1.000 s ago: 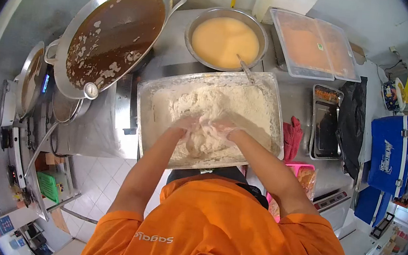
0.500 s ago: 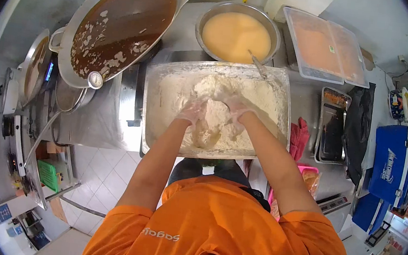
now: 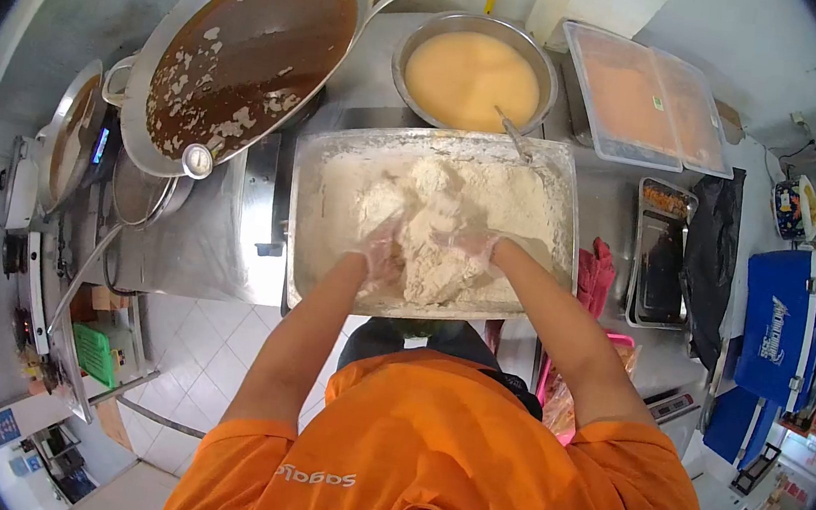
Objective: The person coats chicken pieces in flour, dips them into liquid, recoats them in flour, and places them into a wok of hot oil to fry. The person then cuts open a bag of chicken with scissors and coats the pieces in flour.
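Brown liquid (image 3: 248, 66) flecked with pale crumbs fills the wide pan (image 3: 155, 60) at far left, a dial thermometer (image 3: 197, 162) hanging at its near rim; to its right, on the steel table (image 3: 185, 265), lies a rectangular tray (image 3: 340, 145), its long axis running from left to right across the person's front; inside it, the left hand (image 3: 386, 253) is low against the left flank of a floury heap (image 3: 432, 268), its fingers blurred and dusted, so I cannot tell whether they are closed on anything; the heap, its pieces thickly coated (what lies under the flour is hidden), sits about mid-tray and stretches from the near wall toward the far one, its long axis roughly crossing the tray's; it has no clear front end; it should handle as soft, loose and crumbly, moderately heavy as a mass yet light by the piece, with a coating likely to shed under a hard squeeze; cupped palms under both flanks would seem the best hold; the right hand (image 3: 469, 247) touches the right flank, fingers directed inward, its grip likewise impossible to tell; beyond the tray stands a steel bowl (image 3: 400, 61) of pale orange liquid; farther right, a red cloth (image 3: 595, 276) lies just beside the tray's right wall.
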The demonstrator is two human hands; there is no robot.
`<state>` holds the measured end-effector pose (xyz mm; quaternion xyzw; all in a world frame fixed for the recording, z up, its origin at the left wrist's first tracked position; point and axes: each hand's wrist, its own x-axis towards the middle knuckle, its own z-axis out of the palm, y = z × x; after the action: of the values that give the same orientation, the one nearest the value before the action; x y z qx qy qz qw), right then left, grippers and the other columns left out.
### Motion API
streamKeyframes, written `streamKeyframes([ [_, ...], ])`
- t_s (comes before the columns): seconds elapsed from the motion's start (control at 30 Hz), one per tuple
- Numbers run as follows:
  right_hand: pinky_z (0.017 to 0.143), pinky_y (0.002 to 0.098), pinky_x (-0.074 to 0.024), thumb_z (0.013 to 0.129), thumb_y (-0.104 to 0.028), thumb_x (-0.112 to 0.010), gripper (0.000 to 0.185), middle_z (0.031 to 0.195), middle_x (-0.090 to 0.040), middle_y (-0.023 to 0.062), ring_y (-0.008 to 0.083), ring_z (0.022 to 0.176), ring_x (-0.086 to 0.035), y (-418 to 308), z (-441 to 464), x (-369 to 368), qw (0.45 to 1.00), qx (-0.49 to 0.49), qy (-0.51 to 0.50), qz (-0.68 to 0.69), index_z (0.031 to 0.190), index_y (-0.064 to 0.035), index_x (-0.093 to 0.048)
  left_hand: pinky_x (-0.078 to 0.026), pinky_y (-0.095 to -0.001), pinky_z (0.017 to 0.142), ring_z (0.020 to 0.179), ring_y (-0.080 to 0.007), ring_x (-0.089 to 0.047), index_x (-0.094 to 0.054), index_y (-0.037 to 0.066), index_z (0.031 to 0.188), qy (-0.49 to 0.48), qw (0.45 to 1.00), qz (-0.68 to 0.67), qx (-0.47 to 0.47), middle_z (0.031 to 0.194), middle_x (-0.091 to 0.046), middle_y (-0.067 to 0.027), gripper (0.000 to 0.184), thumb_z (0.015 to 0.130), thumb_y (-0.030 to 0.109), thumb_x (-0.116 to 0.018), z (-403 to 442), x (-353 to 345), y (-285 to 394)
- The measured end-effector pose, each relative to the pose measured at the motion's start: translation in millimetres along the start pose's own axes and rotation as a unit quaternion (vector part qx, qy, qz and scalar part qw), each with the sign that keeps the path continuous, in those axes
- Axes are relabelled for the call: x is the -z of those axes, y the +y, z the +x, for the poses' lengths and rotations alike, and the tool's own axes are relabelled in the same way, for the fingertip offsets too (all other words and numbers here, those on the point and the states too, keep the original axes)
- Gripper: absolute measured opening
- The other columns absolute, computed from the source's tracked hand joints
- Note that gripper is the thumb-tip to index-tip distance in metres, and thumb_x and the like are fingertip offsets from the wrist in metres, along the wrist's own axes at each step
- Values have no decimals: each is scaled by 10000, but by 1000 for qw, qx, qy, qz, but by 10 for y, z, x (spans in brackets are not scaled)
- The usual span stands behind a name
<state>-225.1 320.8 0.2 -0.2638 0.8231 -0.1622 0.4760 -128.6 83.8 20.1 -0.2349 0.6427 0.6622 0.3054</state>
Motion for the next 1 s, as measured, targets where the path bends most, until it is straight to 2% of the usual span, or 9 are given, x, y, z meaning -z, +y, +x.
streamKeyframes([
  [0.17, 1025, 411, -470, 839, -412, -742, 735, 1342, -592, 257, 344, 1189, -603, -408, -371, 322, 982, -78, 145, 96, 1380, 27, -509, -484, -396, 944, 1169, -284, -620, -573, 73, 1372, 49, 983, -81, 157, 1272, -655, -132, 636, 951, 549, -585, 348, -267, 110],
  [0.23, 1041, 425, -466, 779, -408, -821, 822, 1334, -605, 253, 374, 1204, -595, -635, -669, 453, 959, -54, 235, 151, 1407, 10, -494, -499, -417, 864, 1029, -272, -679, -706, 101, 1145, 47, 979, 195, -24, 1121, -712, -173, 524, 931, 569, -609, 587, -231, -185],
  [0.3, 1031, 416, -474, 771, -343, -824, 781, 1295, -622, 255, 363, 1189, -607, -684, -724, 442, 926, 32, 348, 142, 1392, 13, -509, -505, -411, 853, 999, -282, -683, -722, 109, 1097, 26, 812, 558, -167, 1103, -708, -204, 484, 923, 550, -624, 432, -282, 39],
  [0.4, 992, 408, -495, 795, -297, -790, 703, 1221, -650, 259, 356, 1138, -637, -621, -742, 400, 902, 102, 389, 159, 1368, 16, -528, -529, -427, 768, 907, -340, -684, -726, 110, 1049, 13, 843, 519, -143, 1038, -723, -181, 411, 907, 483, -628, -131, -403, 778],
  [0.5, 932, 411, -516, 849, -246, -717, 532, 1111, -685, 251, 348, 1055, -672, -643, -886, 436, 915, 49, 358, 181, 1287, 24, -581, -534, -447, 768, 869, -349, -689, -727, 85, 1050, 22, 810, 433, -395, 992, -727, -190, 444, 878, 487, -652, 46, -159, 579],
  [0.53, 910, 413, -523, 869, -224, -689, 465, 1071, -697, 246, 345, 1024, -684, -701, -971, 487, 920, 18, 347, 184, 1251, 28, -605, -536, -459, 761, 827, -359, -690, -715, 32, 1045, 48, 762, 512, -393, 941, -723, -215, 410, 863, 399, -704, 39, -89, 603],
  [0.73, 816, 469, -510, 830, -148, -640, 236, 931, -688, 295, 434, 934, -652, -666, -865, 364, 914, 1, 405, 28, 903, 70, -693, -538, -360, 772, 867, -220, -675, -703, -8, 1083, 128, 912, 285, -265, 910, -725, -131, 357, 800, 182, -810, -210, 1, 684],
  [0.83, 716, 538, -520, 791, -93, -590, 177, 809, -675, 268, 453, 789, -660, -215, -212, -35, 869, -27, 492, -49, 823, 61, -671, -513, -497, 799, 861, -407, -662, -717, -19, 982, 270, 720, 472, -431, 923, -692, -255, 249, 867, 200, -687, 72, 233, 285],
  [1.0, 752, 523, -534, 935, -328, -520, 332, 918, -695, 198, 423, 786, -665, -609, -496, -124, 878, 86, 470, 31, 1101, -79, -663, -498, -436, 912, 1005, -336, -655, -697, 25, 1120, 141, 812, 368, -430, 1136, -692, -183, 231, 951, 174, -646, -516, 189, 401],
])
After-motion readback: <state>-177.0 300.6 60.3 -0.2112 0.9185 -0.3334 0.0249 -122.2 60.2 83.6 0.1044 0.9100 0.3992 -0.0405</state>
